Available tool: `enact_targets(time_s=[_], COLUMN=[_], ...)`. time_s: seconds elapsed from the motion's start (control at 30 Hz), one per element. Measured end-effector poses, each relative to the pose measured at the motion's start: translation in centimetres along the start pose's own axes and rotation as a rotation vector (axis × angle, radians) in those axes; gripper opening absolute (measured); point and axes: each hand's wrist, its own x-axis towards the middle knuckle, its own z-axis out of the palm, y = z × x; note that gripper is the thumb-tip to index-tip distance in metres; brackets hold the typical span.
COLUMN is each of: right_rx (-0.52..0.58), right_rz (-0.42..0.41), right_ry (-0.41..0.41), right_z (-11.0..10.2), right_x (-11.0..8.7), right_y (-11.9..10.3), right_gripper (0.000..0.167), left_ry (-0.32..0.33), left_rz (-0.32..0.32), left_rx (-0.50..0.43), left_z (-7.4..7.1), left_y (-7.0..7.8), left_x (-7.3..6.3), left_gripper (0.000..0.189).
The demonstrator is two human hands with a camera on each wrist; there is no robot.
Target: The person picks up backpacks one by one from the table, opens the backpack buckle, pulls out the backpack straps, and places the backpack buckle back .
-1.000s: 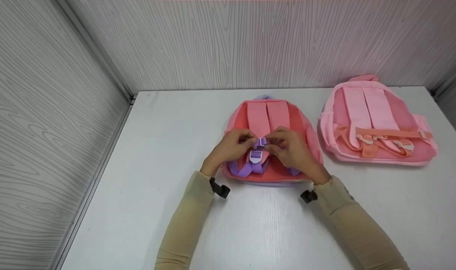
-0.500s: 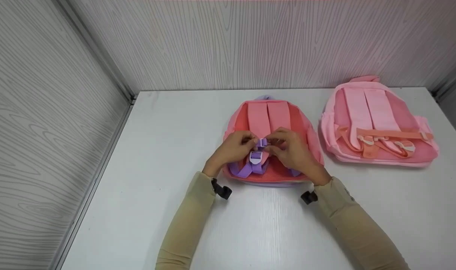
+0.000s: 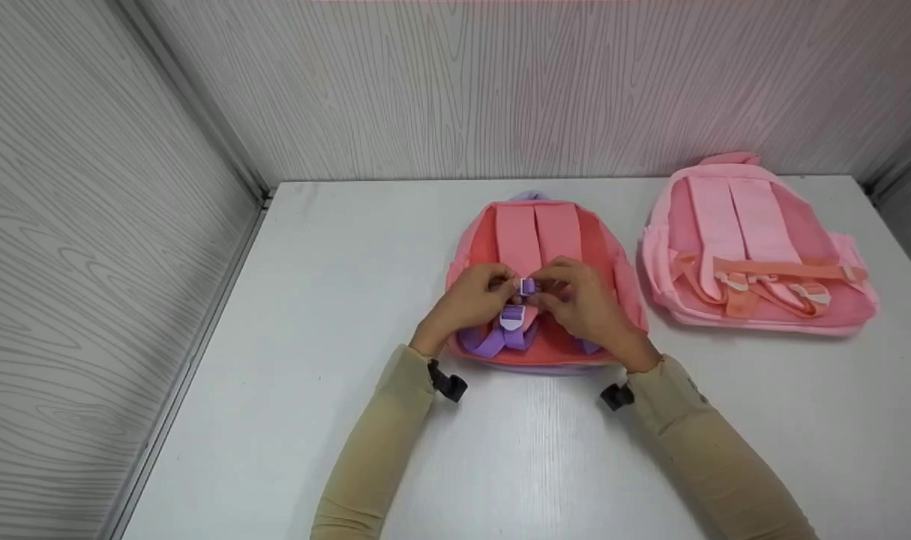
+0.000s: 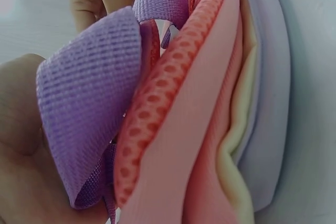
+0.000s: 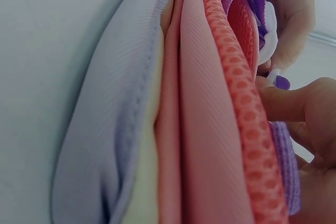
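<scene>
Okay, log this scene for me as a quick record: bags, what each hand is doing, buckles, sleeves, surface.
Bag being handled: coral backpack, strap side up
Other bag: pink backpack with orange webbing, to the right, strap side up
Left hand: pinching the purple strap beside its small buckle
Right hand: pinching the strap on the buckle's other side
Larger buckle: white, just below the small one in the head view
Sleeves: tan, both arms
Surface: white table

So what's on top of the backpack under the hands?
Two pink shoulder straps, purple webbing and a white buckle. The left hand and right hand pinch webbing at a second buckle; what lies beneath them is hidden.
</scene>
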Motion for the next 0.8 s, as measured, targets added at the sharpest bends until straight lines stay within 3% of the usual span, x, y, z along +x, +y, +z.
enact_targets(time_s=[0.33, 0.8], right_rx=[-0.015, 0.014], right_rz=[0.016, 0.071], right_ry=[0.002, -0.022], right_z=[-0.1, -0.2], right_x=[0.1, 0.0], right_y=[-0.1, -0.2], right_gripper=[0.021, 0.02], left_ry=[-0.018, -0.024], left_rz=[0.004, -0.011], left_rx=[-0.019, 0.083], left_z=[-0.3, -1.9], left_y=[0.2, 0.1], left_x=[0.0, -0.7], left_gripper=[0.02, 0.023])
